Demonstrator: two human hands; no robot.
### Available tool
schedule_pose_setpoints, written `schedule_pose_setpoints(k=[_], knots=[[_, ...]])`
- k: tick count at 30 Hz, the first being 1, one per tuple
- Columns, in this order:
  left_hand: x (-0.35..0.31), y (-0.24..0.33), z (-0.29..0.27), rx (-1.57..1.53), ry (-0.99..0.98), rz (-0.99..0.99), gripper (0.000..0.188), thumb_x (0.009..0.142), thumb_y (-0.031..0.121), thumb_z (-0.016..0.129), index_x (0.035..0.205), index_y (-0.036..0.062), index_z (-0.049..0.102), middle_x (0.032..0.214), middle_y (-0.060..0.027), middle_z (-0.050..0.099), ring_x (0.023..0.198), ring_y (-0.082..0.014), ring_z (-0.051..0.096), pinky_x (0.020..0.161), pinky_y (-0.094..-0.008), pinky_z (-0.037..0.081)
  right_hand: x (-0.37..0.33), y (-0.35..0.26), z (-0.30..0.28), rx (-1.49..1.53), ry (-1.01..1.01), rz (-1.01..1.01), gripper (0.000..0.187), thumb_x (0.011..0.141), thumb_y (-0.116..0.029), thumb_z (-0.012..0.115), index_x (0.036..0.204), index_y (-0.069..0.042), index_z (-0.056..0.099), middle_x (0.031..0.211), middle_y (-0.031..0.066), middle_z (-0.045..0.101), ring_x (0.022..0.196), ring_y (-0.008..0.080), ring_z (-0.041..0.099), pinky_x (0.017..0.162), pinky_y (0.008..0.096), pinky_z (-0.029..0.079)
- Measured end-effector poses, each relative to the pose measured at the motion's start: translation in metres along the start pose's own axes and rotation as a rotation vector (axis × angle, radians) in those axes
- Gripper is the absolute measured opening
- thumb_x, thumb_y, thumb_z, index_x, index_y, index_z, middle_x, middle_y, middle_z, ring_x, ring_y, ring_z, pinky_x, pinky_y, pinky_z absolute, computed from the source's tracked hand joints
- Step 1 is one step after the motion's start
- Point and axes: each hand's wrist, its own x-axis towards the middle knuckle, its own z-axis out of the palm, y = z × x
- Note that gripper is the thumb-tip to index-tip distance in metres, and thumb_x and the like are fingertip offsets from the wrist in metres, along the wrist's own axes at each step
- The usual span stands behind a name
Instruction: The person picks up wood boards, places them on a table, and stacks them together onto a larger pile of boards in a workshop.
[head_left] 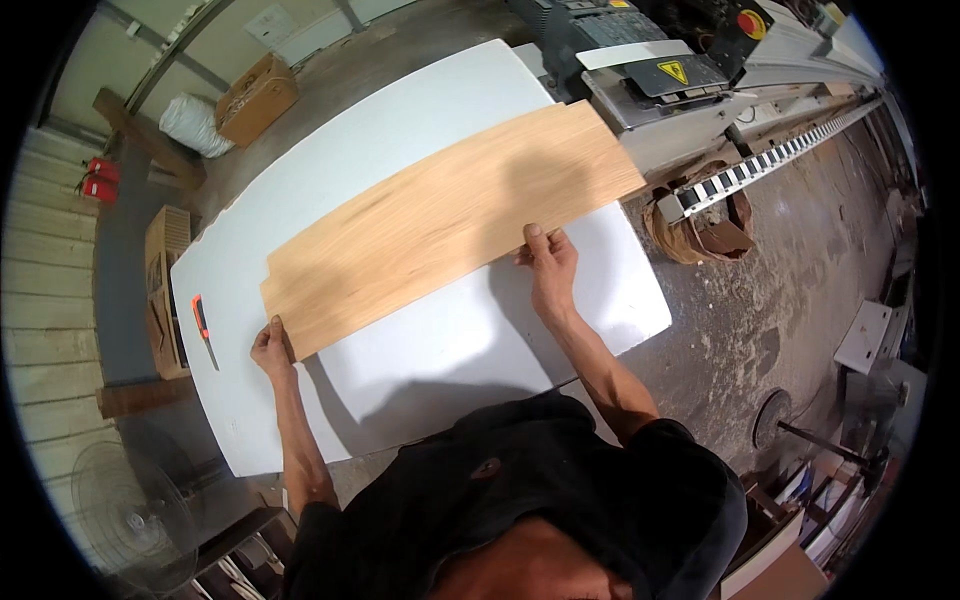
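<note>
A long, light wood-grain board [430, 225] with notched corners lies or hovers slantwise over a white tabletop [430, 370]; whether it touches the top I cannot tell. Pinching its near left corner is my left hand [272, 348], closed on the edge. Further along the near long edge, my right hand [548, 262] grips the board with the thumb on top; its other fingers are partly hidden. The board's far right end reaches up to the machine [660, 90]. To the left of my left hand lies a red and black utility knife [203, 325], apart from the board.
The machine's toothed, black-and-white rail [770, 160] runs off to the right, above a bag of scraps [700, 240]. A cardboard box [258, 100] and a white sack [195, 125] stand at the far left. A fan [135, 515] is at the lower left.
</note>
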Motion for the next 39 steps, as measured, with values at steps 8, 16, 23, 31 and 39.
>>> schedule_pose_setpoints(k=[8, 16, 23, 31, 39], knots=[[0.056, -0.058, -0.002, 0.298, 0.11, 0.219, 0.042, 0.073, 0.024, 0.075, 0.102, -0.0047, 0.065, 0.101, -0.0225, 0.065, 0.102, -0.0333, 0.06, 0.082, -0.0378, 0.048, 0.043, -0.012, -0.023, -0.782, -0.285, -0.33, 0.024, 0.09, -0.021, 0.059, 0.086, 0.002, 0.063, 0.071, 0.01, 0.063, 0.06, 0.018, 0.058, 0.055, 0.031, 0.048], [0.024, -0.017, 0.042, 0.613, 0.041, 0.173, 0.031, 0.066, 0.021, 0.074, 0.076, -0.0029, 0.057, 0.079, -0.0191, 0.064, 0.087, -0.0372, 0.06, 0.074, -0.0433, 0.047, 0.184, -0.013, -0.075, -1.361, -0.062, -0.508, 0.036, 0.089, -0.026, 0.06, 0.108, 0.004, 0.058, 0.092, 0.024, 0.064, 0.085, 0.0426, 0.057, 0.086, 0.0474, 0.042], [0.011, -0.002, 0.047, 0.436, 0.066, 0.399, 0.037, 0.065, 0.021, 0.075, 0.09, -0.0003, 0.061, 0.082, -0.0202, 0.065, 0.083, -0.0376, 0.062, 0.075, -0.045, 0.049, 0.16, -0.015, -0.091, -1.441, 0.162, -0.808, 0.038, 0.092, -0.032, 0.054, 0.091, 0.005, 0.062, 0.087, 0.029, 0.062, 0.081, 0.0457, 0.057, 0.076, 0.0499, 0.044], [-0.08, -0.028, -0.031, -0.071, -0.23, 0.541, 0.042, 0.083, 0.02, 0.069, 0.11, -0.0102, 0.059, 0.093, -0.0219, 0.067, 0.08, -0.028, 0.063, 0.073, -0.0375, 0.05, 0.044, 0.017, -0.13, -1.424, 0.322, -0.87, 0.028, 0.077, -0.016, 0.061, 0.098, 0.002, 0.06, 0.085, 0.0197, 0.059, 0.084, 0.0367, 0.053, 0.072, 0.0479, 0.043], [-0.078, -0.073, -0.079, 0.476, -0.571, 0.52, 0.094, 0.065, 0.001, 0.085, 0.141, -0.0071, 0.031, 0.13, -0.0285, 0.04, 0.114, -0.0299, 0.047, 0.09, -0.0414, 0.049, 0.014, -0.003, -0.154, -1.321, 0.414, -0.915, 0.03, 0.081, -0.013, 0.06, 0.105, 0.003, 0.061, 0.09, 0.0183, 0.062, 0.087, 0.0356, 0.055, 0.078, 0.043, 0.043]])
